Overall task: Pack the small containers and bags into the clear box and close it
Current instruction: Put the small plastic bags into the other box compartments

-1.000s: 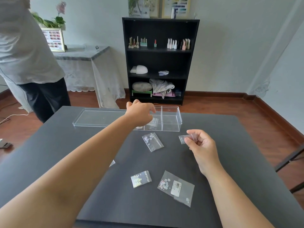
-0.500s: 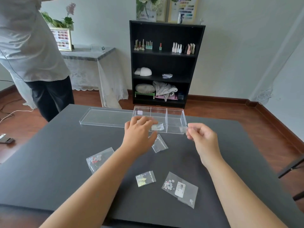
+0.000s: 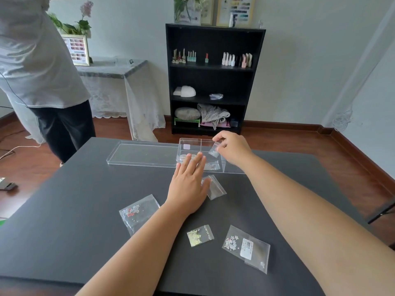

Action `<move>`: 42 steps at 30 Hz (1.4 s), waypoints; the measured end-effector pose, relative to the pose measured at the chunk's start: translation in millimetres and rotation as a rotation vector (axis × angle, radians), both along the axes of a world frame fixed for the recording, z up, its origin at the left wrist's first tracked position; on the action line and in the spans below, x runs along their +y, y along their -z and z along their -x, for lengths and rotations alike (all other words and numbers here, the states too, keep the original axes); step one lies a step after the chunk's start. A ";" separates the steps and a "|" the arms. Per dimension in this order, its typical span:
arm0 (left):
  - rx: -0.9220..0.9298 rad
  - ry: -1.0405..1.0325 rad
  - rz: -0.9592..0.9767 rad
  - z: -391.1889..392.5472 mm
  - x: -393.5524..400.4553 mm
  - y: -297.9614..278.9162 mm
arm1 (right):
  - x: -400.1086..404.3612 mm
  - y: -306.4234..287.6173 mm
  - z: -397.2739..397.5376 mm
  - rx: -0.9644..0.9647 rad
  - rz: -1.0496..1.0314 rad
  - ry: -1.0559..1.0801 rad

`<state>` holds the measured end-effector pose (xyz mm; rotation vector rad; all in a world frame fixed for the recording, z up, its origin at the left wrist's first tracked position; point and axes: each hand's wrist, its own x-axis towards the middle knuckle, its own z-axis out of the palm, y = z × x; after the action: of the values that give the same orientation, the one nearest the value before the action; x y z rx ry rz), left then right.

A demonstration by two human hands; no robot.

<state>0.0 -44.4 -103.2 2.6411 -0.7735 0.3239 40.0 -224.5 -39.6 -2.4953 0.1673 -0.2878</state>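
The clear box stands at the far side of the dark table, divided into compartments, its clear lid lying flat to its left. My right hand pinches a small clear bag over the box's middle compartment. My left hand lies flat with fingers spread just in front of the box, partly covering another small bag. On the table lie a bag of red and white bits, a small bag of yellow bits and a larger labelled bag.
A person in a grey shirt stands at the table's far left corner. A black shelf unit with bottles stands against the back wall. A cloth-covered side table is at the left. A dark chair edge shows at the right.
My right hand has carried its small bag forward from in front of the box to over it. My left hand has drawn back from the box and flattened onto the table.
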 end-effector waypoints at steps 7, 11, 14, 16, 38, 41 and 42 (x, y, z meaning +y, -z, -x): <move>0.054 0.013 0.085 -1.4 2.2 -3.3 | 15.8 -3.5 -17.0 0.065 0.074 0.042; 0.046 0.008 0.099 -3.3 1.3 -0.8 | 20.6 3.4 -20.0 0.079 0.072 0.064; 0.036 0.011 0.106 -4.6 1.1 0.8 | 19.6 1.1 -21.2 0.108 0.102 0.063; 0.039 0.009 0.108 -4.8 1.2 2.0 | 19.1 0.1 -20.5 0.110 0.109 0.073; 0.056 0.028 0.136 -3.4 3.9 -1.1 | 10.0 8.1 1.2 -0.107 0.055 0.001; 0.010 0.017 0.132 -4.2 6.6 -2.5 | 7.2 10.7 23.4 -0.211 0.050 0.024; -0.015 -0.004 0.128 -5.1 8.3 -3.1 | 7.9 12.7 33.1 -0.239 0.043 0.025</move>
<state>5.1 -36.1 -100.2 2.5236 -0.7271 0.3819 6.8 -216.6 -52.3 -2.4780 0.0948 -0.6022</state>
